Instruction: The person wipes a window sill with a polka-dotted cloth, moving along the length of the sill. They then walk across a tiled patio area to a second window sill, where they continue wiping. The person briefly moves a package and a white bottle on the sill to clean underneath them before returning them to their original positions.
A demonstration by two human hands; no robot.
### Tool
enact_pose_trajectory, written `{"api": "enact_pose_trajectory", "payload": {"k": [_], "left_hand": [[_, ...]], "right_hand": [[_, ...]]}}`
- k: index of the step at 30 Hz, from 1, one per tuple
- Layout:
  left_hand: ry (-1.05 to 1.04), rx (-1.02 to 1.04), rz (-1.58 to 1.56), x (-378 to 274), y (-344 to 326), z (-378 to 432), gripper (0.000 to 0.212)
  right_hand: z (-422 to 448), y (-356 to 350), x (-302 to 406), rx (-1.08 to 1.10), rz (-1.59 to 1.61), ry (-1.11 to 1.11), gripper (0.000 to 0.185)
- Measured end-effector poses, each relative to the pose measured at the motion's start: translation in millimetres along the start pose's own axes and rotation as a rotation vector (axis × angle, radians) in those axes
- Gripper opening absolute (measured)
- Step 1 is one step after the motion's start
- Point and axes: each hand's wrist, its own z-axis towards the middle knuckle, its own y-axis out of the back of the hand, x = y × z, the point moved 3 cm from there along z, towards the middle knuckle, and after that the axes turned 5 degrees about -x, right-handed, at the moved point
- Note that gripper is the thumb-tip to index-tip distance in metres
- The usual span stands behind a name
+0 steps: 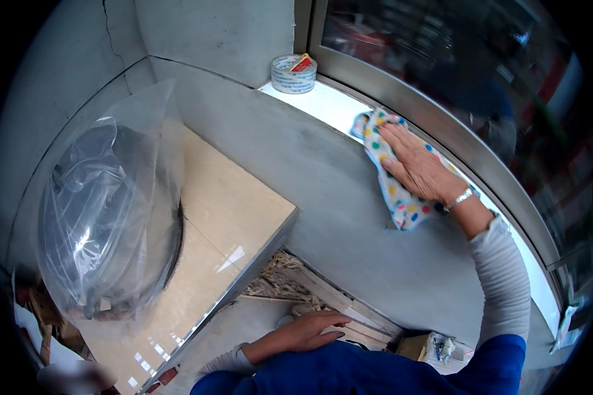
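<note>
My right hand (415,160) presses a polka-dot cloth (393,190) with a pale blue edge onto the white windowsill (326,106). Its fingers point toward the sill's far end, and the cloth's lower part hangs down over the grey wall. A silver bracelet circles that wrist. At the far end of the sill stands a roll of clear packing tape (293,79), with a small red and yellow item in its core. My left hand (310,332) rests in front of my blue top, holding nothing, with thumb and fingers apart.
A metal-framed window (440,113) borders the sill. On the left, plastic sheeting (94,212) covers a large round vessel set into a beige tiled counter (227,207) with a sharp corner. Wood pieces (360,323) and a cardboard box (411,344) lie below.
</note>
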Motion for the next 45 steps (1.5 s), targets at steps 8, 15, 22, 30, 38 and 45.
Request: {"api": "enact_pose_trajectory", "payload": {"k": [8, 15, 22, 30, 38, 45], "left_hand": [[0.146, -0.07, -0.033, 10.1, 25.3, -22.1, 0.035], [0.185, 0.039, 0.034, 6.8, 18.5, 1.6, 0.035], [0.111, 0.189, 0.179, -13.4, -20.5, 33.2, 0.036], [-0.024, 0.33, 0.303, -44.1, -123.7, 65.8, 0.032], [-0.202, 0.523, 0.319, -66.7, -246.5, 92.5, 0.032], [-0.274, 0.599, 0.349, -73.9, -314.5, 95.3, 0.038]], "right_hand": [[97.3, -32.6, 5.7, 0.013, 0.098, -0.056, 0.064], [113.6, -39.2, 2.4, -0.214, 0.133, -0.037, 0.049], [9.9, -17.3, -16.4, -0.1, 0.188, -0.109, 0.058], [-186.9, 38.7, -57.1, -0.095, 0.148, -0.321, 0.055], [-411.0, 96.0, -102.7, -0.195, 0.071, -0.604, 0.051], [-605.7, 131.1, -159.6, -0.435, -0.015, -0.907, 0.04]]}}
